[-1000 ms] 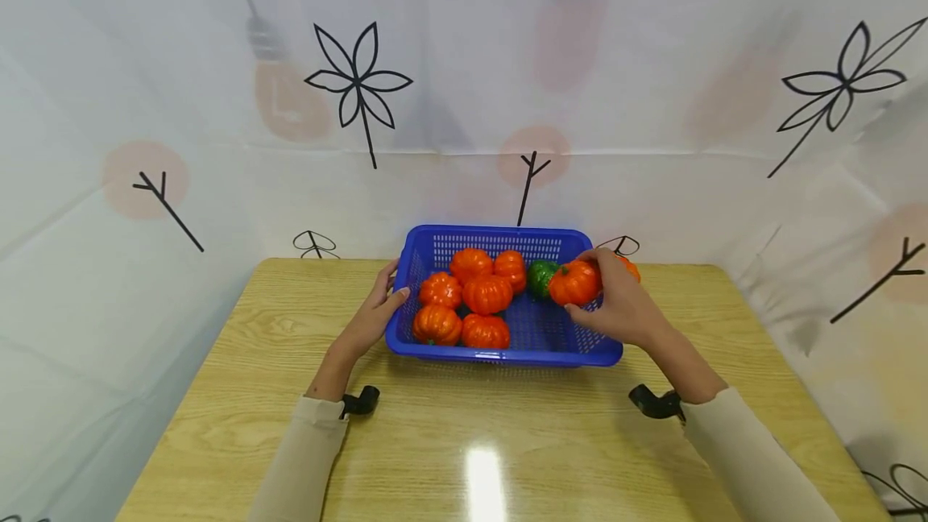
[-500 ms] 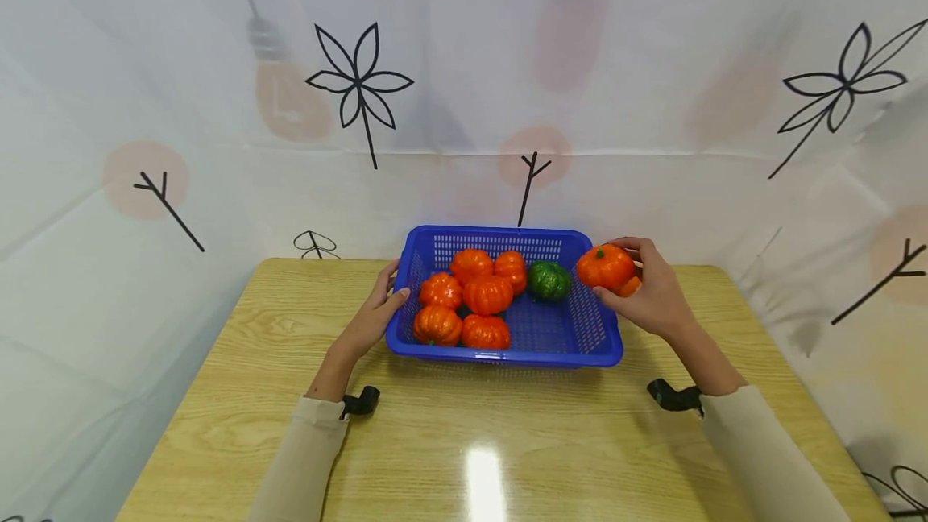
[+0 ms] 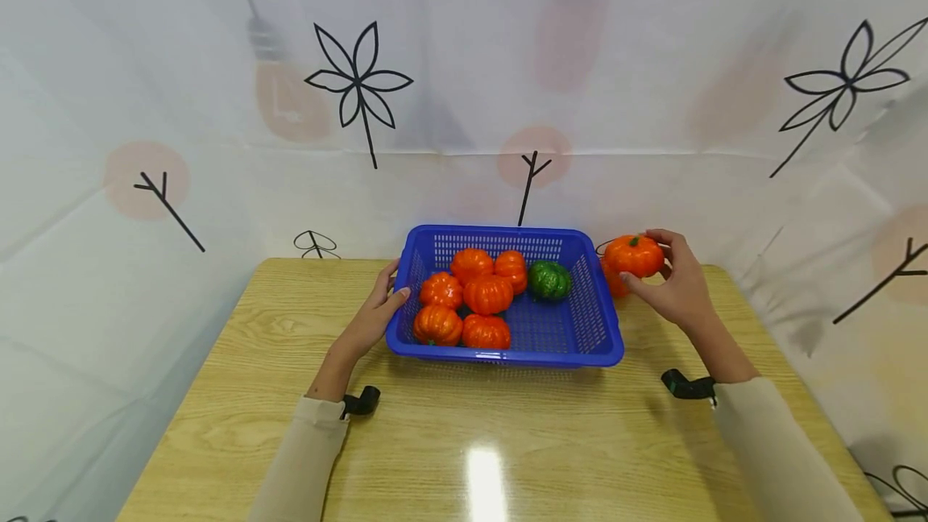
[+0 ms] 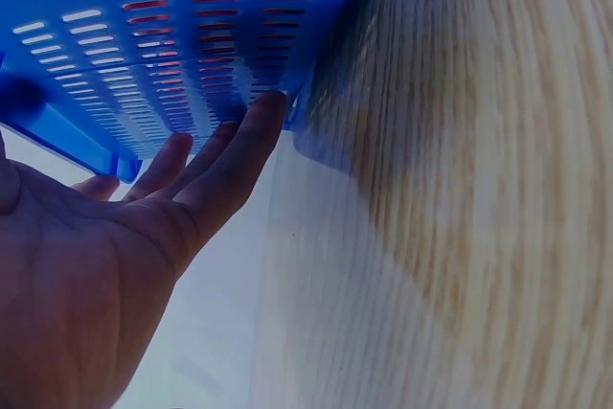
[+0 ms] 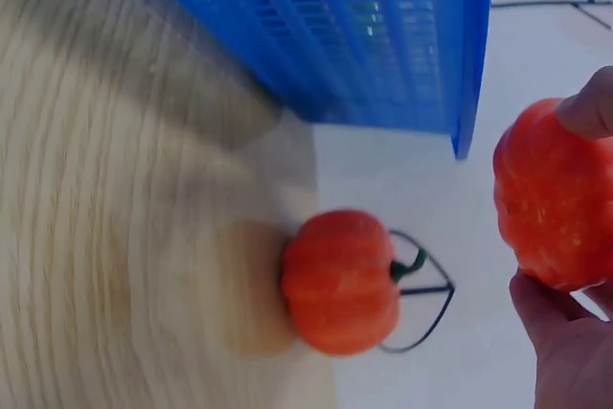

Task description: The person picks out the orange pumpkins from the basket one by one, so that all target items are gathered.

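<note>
My right hand (image 3: 683, 287) grips a small orange pumpkin (image 3: 633, 255) with a green stem, raised to the right of the blue basket (image 3: 507, 356). In the right wrist view, thumb and fingers clasp the pumpkin (image 5: 554, 200) from opposite sides. Below it, a second orange pumpkin (image 5: 340, 283) stands on the table beside the basket, partly hidden in the head view. My left hand (image 3: 368, 318) holds the basket's left side, thumb at the rim, fingers against the slotted outer wall (image 4: 206, 74). Inside lie several orange pumpkins (image 3: 488, 295) and one green pumpkin (image 3: 548, 280).
The basket stands near the back edge of the wooden table (image 3: 406, 441). A white cloth (image 3: 464, 103) with printed leaves and twigs hangs close behind and around the sides. Dark wrist mounts (image 3: 687, 385) sit below both hands.
My right hand has carried the orange pumpkin out of the basket, over its right rim and further right, uncovering the green pumpkin. My left hand and the basket stay put.
</note>
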{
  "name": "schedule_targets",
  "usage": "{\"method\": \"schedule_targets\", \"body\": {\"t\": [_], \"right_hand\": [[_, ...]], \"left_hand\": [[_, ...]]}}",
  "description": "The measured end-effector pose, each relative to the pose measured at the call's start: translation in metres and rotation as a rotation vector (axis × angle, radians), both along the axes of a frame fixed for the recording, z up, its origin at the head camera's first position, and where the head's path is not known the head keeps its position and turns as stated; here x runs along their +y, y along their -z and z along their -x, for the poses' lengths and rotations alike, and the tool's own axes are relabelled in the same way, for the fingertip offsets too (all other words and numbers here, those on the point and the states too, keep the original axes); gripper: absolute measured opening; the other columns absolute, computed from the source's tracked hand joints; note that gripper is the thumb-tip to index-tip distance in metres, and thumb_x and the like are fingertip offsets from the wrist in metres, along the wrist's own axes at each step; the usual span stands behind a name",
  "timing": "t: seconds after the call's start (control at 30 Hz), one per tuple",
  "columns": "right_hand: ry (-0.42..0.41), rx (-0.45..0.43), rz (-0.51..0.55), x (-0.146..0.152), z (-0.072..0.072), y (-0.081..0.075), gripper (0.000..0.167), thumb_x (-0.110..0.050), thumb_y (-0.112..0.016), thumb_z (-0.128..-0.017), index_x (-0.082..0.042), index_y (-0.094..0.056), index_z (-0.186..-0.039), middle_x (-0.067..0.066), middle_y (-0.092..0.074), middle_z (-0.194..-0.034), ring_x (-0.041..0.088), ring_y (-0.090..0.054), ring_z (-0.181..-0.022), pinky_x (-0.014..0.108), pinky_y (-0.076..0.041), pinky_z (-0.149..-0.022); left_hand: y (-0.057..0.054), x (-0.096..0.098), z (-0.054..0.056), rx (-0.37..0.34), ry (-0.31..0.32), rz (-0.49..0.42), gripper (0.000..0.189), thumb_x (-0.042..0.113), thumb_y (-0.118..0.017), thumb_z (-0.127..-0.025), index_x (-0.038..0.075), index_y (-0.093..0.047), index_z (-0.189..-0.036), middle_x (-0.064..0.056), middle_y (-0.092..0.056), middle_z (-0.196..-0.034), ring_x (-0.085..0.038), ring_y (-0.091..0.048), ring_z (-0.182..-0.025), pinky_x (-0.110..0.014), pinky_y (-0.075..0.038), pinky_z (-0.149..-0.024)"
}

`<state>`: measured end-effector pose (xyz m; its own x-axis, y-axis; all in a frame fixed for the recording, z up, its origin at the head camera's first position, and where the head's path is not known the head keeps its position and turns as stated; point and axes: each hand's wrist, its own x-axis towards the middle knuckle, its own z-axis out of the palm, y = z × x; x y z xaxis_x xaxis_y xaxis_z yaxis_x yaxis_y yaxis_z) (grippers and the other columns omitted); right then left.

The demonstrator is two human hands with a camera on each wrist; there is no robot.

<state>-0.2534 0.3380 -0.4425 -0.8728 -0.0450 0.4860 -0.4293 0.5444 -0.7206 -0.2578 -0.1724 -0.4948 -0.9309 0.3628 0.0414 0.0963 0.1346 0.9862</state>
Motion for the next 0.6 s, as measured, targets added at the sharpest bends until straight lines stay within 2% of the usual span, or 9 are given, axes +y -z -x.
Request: {"method": "schedule_targets", "body": {"t": [0.17, 0.3, 0.47, 0.53, 0.6], "right_hand": [[0.057, -0.031, 0.000, 0.013, 0.003, 0.004, 0.076, 0.000, -0.080, -0.086, 0.007, -0.041, -0.151, 0.024, -0.047, -0.146, -0.002, -0.047, -0.115, 0.002, -0.041, -0.094], [0.134, -0.079, -0.021, 0.025, 0.007, 0.011, 0.076, -0.006, -0.080, -0.089, 0.006, -0.040, -0.152, 0.024, -0.047, -0.146, 0.003, -0.046, -0.113, 0.002, -0.040, -0.092], [0.218, -0.148, -0.056, 0.040, 0.010, 0.020, 0.077, -0.016, -0.080, -0.093, 0.004, -0.037, -0.154, 0.025, -0.046, -0.149, 0.027, -0.050, -0.120, 0.005, -0.042, -0.091], [0.238, -0.165, -0.055, 0.045, 0.011, 0.023, 0.077, -0.018, -0.079, -0.095, 0.004, -0.036, -0.155, 0.026, -0.045, -0.151, 0.038, -0.049, -0.124, 0.010, -0.044, -0.095], [0.264, -0.173, -0.055, 0.048, 0.012, 0.026, 0.077, -0.021, -0.077, -0.096, 0.003, -0.036, -0.156, 0.027, -0.045, -0.152, 0.043, -0.047, -0.129, 0.019, -0.045, -0.101]], "left_hand": [[0.001, 0.000, 0.001, -0.007, 0.009, -0.011, 0.067, 0.031, -0.046, -0.115, 0.030, -0.008, -0.171, -0.018, -0.029, -0.168, -0.044, -0.040, -0.150, -0.064, -0.043, -0.114], [0.001, -0.001, 0.000, -0.008, 0.007, -0.010, 0.067, 0.031, -0.045, -0.115, 0.030, -0.008, -0.171, -0.018, -0.029, -0.168, -0.044, -0.041, -0.149, -0.064, -0.043, -0.114], [0.000, 0.000, 0.000, -0.007, 0.006, -0.012, 0.067, 0.031, -0.045, -0.115, 0.029, -0.008, -0.171, -0.019, -0.030, -0.168, -0.045, -0.041, -0.149, -0.065, -0.043, -0.113], [0.000, 0.000, 0.001, -0.005, 0.007, -0.011, 0.067, 0.031, -0.045, -0.115, 0.029, -0.008, -0.171, -0.020, -0.029, -0.168, -0.045, -0.041, -0.149, -0.065, -0.043, -0.113], [0.000, 0.000, 0.001, -0.003, 0.011, -0.015, 0.067, 0.030, -0.044, -0.115, 0.028, -0.008, -0.171, -0.021, -0.029, -0.168, -0.045, -0.041, -0.149, -0.065, -0.043, -0.113]]}}
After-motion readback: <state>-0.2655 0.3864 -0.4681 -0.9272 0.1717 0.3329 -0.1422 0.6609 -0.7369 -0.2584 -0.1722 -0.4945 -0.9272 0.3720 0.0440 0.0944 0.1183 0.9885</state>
